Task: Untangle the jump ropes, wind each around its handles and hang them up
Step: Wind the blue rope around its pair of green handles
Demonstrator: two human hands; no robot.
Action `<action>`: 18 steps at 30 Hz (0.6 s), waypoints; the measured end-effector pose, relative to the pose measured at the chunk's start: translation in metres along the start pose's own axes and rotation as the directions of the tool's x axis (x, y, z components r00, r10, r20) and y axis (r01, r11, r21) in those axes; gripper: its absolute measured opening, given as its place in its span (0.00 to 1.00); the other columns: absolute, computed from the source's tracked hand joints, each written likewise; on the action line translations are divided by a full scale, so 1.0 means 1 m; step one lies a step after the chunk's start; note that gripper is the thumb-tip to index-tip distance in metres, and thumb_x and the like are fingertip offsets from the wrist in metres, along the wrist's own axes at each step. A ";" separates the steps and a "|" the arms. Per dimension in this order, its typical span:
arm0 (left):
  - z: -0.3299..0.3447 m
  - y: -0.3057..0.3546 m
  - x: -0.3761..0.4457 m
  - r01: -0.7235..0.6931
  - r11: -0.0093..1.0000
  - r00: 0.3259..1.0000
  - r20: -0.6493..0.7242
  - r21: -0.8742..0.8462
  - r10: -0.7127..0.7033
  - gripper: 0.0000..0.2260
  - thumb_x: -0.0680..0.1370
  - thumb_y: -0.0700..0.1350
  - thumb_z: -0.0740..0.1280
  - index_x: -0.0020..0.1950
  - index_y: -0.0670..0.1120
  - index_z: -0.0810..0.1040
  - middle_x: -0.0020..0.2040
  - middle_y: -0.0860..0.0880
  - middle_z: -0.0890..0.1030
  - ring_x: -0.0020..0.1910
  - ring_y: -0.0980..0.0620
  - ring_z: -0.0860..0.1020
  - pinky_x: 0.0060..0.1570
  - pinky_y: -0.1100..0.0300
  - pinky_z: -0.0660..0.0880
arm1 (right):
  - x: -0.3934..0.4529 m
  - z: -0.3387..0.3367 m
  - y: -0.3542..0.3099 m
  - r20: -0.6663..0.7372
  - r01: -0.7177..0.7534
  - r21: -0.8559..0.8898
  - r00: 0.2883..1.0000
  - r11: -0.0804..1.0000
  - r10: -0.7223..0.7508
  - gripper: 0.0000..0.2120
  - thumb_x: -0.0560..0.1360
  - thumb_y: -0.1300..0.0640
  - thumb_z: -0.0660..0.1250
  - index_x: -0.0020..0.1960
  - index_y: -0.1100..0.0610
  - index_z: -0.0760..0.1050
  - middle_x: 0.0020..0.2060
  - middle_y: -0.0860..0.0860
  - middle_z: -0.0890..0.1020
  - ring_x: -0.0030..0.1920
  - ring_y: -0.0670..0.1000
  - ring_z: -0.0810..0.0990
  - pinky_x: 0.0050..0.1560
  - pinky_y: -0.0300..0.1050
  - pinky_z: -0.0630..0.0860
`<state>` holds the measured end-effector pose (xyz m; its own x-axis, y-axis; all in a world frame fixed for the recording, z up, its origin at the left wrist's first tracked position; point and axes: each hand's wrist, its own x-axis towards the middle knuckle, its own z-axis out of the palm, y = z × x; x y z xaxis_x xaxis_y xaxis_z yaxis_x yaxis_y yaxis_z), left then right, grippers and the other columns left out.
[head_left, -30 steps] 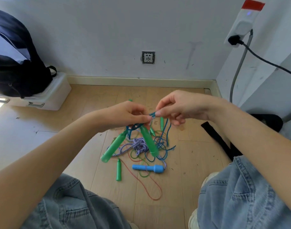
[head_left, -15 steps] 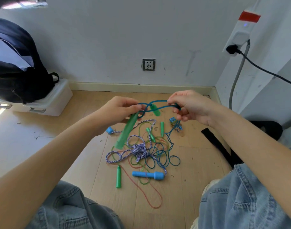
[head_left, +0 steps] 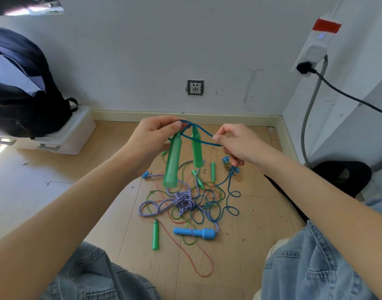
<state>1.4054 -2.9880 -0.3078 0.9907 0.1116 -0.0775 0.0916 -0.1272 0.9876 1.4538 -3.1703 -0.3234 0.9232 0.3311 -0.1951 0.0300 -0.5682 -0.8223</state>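
Observation:
My left hand [head_left: 152, 137] pinches a blue rope [head_left: 204, 133] near the tops of two large translucent green handles [head_left: 173, 159], which hang straight down from it. My right hand [head_left: 235, 144] pinches the same blue rope a short way to the right, and the strand runs down from it to the floor. Below lies a tangle of ropes [head_left: 185, 202]: a blue-and-white braided one knotted in the middle, thin green, red and blue cords. A blue handle [head_left: 194, 232] and a small green handle [head_left: 155, 234] lie at the near side of the tangle.
A dark backpack [head_left: 23, 94] sits on a white plastic box [head_left: 73, 135] at the left wall. A power strip [head_left: 315, 44] with a black cable hangs on the right wall, with a black object [head_left: 343, 176] on the floor below. My denim-clad knees frame the wooden floor.
Both hands have risen and drawn apart along the blue rope. The two large green handles came off the pile and now hang vertically from my left hand.

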 end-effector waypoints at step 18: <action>-0.016 0.012 0.003 0.213 0.760 0.970 0.224 -0.614 -0.091 0.12 0.73 0.41 0.51 0.34 0.44 0.72 0.39 0.48 0.75 0.49 0.47 0.76 0.64 0.49 0.68 | 0.010 -0.003 0.014 -0.180 -0.047 -0.264 0.984 0.963 -0.001 0.09 0.79 0.56 0.56 0.43 0.58 0.71 0.25 0.49 0.73 0.13 0.43 0.68 0.22 0.37 0.65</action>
<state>1.4082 -2.9731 -0.2943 0.9756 -0.1005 -0.1953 0.2186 0.5320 0.8180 1.4648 -3.1770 -0.3359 0.9772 0.1903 -0.0945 0.0864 -0.7621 -0.6416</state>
